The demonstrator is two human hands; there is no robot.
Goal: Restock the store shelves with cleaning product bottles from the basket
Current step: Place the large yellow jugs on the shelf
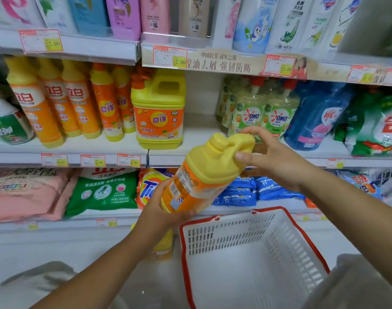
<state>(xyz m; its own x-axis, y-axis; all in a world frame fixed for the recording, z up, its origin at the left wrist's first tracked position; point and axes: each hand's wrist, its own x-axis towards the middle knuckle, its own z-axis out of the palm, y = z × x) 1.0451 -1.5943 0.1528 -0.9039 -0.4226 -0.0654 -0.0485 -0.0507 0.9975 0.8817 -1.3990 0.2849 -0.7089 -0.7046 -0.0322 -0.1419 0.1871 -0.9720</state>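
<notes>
I hold the yellow jug (204,175) with both hands, in the air in front of the middle shelf (199,132) and above the far left corner of the basket (224,233). My left hand (161,210) grips the jug at its bottom end, with the thumb across the base and the fingers curled around the orange label. My right hand (273,157) holds the top part: the thumb presses on the yellow shoulder and the fingers are curled over the handle. The jug is tilted, its cap pointing up and to the left, toward the shelf. On the middle shelf stands a same-looking jug (159,110), upright, and to the right of it are the OMO bottles (253,112); the jug in my hands is in front of the bare shelf part between them. The basket is white with a red rim and stands low in front of me. Under my left forearm, just beside the basket, a yellow bottle (166,246) is partly hidden.
</notes>
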